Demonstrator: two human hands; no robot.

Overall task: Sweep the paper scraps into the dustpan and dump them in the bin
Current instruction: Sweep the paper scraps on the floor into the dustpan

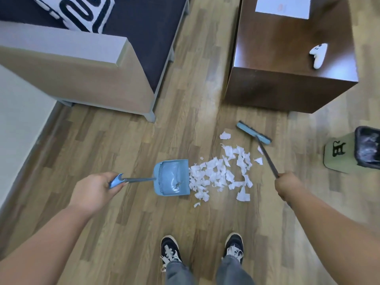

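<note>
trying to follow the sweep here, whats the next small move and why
Probably draw the broom head leftward through the paper scraps toward the dustpan. The right hand has the broom beyond the pile, the left hand holds the dustpan's mouth at its near edge, and the pan looks nearly empty.

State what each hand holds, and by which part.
Left hand: dustpan, by its handle's blue end. Right hand: broom, by its handle's upper end.

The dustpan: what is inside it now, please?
No paper scraps are inside the dustpan yet; they lie on the floor at its open edge. Only a small dark bit of debris shows inside. Nothing covers the pan.
</note>
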